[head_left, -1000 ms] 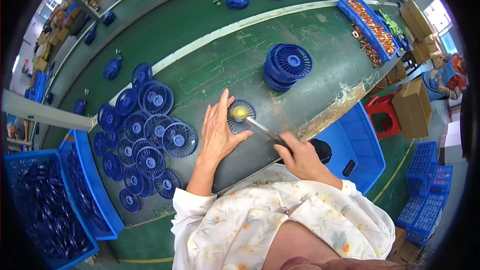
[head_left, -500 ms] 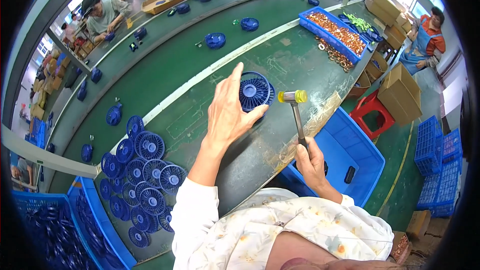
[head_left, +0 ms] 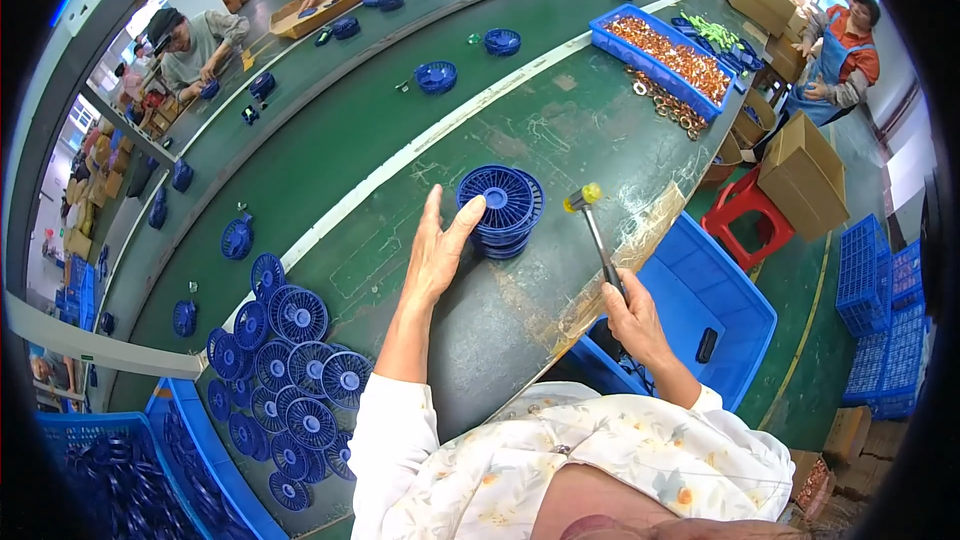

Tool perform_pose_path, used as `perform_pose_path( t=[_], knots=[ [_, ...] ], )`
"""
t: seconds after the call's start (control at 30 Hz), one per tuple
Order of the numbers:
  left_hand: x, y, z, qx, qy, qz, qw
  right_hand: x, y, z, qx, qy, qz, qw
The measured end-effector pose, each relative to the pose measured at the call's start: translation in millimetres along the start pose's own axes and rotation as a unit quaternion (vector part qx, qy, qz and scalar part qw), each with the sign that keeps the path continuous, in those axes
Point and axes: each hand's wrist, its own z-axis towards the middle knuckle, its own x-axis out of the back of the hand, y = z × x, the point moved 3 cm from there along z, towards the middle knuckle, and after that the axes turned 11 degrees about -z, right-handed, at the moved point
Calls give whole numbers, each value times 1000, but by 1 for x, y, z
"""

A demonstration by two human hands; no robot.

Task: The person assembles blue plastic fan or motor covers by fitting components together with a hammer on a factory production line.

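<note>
A short stack of round blue fan grilles [head_left: 494,198] stands on the table in front of me, its ribbed top one sitting slightly off the one beneath. Just left of it is my left hand [head_left: 436,245], fingers extended and thumb apart, the thumb tip overlapping the rim of the stack; whether it touches I cannot tell. My right hand [head_left: 640,322] grips the dark handle of a small mallet [head_left: 593,230] with a yellow two-faced head. That head hangs to the right of the stack, apart from it. Many loose blue fan grilles [head_left: 300,315] lie heaped at the left.
A blue tray [head_left: 655,62] of copper-coloured rings stands at the far right, with loose rings beside it. Below the table's right edge sits a large blue bin [head_left: 735,315]. Beyond a white strip, a green belt [head_left: 340,130] carries blue fan parts. Co-workers sit across and stand right.
My left hand has drawn back left and down from around the grilles, showing more of the stack. The mallet head has turned, and my right hand has shifted slightly right.
</note>
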Motion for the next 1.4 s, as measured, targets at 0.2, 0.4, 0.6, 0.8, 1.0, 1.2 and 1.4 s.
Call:
perform_pose_path(
  t=[0.2, 0.4, 0.6, 0.8, 1.0, 1.2, 1.4],
  knots=[
    [-12, 7, 3, 106, -49, -80, 990, -5, -3, 2, 11, -34, -158, 987],
    [-25, 6, 6, 129, -97, -123, 979, -9, -22, 1, -8, -83, -185, 979],
    [-11, -2, 9, 135, -95, -155, 974, -19, -40, 6, -2, -97, -186, 978],
    [30, -4, 39, 117, -34, -183, 975, -49, -62, 54, 50, -107, -211, 970],
    [99, 9, 98, 76, 33, -201, 976, -102, -104, 140, 104, -137, -231, 958],
    [180, 2, 172, 60, 69, -230, 969, -176, -139, 239, 125, -187, -289, 930],
    [211, -15, 207, 78, 101, -250, 960, -219, -151, 292, 158, -183, -352, 904]
  ],
)
